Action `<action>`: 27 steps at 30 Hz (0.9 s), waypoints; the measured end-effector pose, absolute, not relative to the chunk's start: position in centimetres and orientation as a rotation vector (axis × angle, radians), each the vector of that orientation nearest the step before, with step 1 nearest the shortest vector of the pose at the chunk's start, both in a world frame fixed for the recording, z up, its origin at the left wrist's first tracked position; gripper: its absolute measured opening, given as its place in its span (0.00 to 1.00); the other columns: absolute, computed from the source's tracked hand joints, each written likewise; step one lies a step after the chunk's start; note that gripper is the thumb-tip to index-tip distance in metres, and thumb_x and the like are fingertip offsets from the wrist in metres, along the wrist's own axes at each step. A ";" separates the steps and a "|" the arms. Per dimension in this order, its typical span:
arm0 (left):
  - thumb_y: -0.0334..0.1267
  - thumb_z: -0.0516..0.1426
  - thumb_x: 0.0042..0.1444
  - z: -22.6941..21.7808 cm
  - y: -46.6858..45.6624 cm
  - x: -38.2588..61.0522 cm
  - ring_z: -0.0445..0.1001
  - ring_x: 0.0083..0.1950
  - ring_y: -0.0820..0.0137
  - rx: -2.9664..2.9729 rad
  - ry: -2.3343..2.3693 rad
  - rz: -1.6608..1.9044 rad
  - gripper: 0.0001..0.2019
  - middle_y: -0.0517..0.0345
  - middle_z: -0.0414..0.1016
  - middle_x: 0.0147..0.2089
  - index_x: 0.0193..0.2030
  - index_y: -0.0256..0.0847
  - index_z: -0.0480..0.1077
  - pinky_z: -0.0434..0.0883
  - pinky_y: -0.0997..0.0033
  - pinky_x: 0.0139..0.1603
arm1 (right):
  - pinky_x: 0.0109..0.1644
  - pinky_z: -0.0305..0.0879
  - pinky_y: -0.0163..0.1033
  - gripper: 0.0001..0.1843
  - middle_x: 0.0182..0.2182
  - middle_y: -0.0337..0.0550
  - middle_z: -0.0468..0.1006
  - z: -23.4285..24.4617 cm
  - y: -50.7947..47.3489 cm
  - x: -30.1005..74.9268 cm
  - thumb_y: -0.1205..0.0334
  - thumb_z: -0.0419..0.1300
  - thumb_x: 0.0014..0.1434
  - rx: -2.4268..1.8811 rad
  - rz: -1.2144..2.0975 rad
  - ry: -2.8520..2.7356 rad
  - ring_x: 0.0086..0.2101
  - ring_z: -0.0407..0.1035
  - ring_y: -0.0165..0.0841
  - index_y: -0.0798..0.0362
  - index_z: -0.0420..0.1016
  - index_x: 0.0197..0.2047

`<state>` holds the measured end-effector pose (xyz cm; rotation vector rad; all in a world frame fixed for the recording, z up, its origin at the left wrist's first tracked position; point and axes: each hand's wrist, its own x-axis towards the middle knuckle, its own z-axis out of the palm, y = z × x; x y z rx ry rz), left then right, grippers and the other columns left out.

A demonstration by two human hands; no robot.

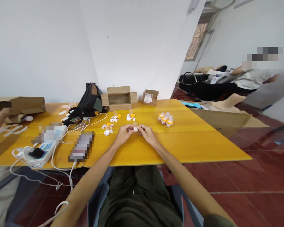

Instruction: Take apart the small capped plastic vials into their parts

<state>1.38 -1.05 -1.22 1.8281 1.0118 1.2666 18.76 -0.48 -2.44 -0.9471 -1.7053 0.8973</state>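
Both of my hands meet over the yellow table [194, 138], pinching a small white plastic part [135, 129] between them. My left hand [125, 133] has its fingers closed on the part's left side. From the other side my right hand [145, 132] grips it with thumb and fingertips. The part's exact kind is too small to make out. Left of my hands lie loose white and orange plastic parts [107, 132], with more small groups [131, 117] farther back. A cluster of clear pieces with orange-and-white rings [165, 119] stands to the right.
Behind are an open cardboard box [119, 100], a smaller box [150, 97] and a black backpack [88, 101]. A phone [81, 146], power strip [47, 151] and white cables lie left. Another person's hand [6, 112] reaches a box at far left; a person [253, 78] reclines at right.
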 end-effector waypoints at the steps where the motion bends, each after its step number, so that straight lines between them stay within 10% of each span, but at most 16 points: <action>1: 0.42 0.64 0.53 -1.2 -1.0 1.4 0.76 0.35 0.69 1.822 1.014 1.280 0.08 0.58 0.83 0.34 0.36 0.41 0.79 0.72 0.70 0.39 | 0.33 0.63 0.37 0.23 0.21 0.35 0.69 -2.4 -0.5 18.7 0.39 0.54 0.60 -0.942 0.880 -1.722 0.25 0.65 0.31 0.49 0.69 0.26; 27: 0.37 0.61 0.55 -1.1 -0.8 1.3 0.76 0.38 0.69 1.856 1.116 1.227 0.05 0.59 0.82 0.36 0.36 0.42 0.79 0.70 0.70 0.41 | 0.29 0.60 0.38 0.34 0.17 0.37 0.66 -2.8 -0.1 18.7 0.24 0.52 0.53 -0.964 1.031 -1.641 0.22 0.60 0.32 0.49 0.71 0.23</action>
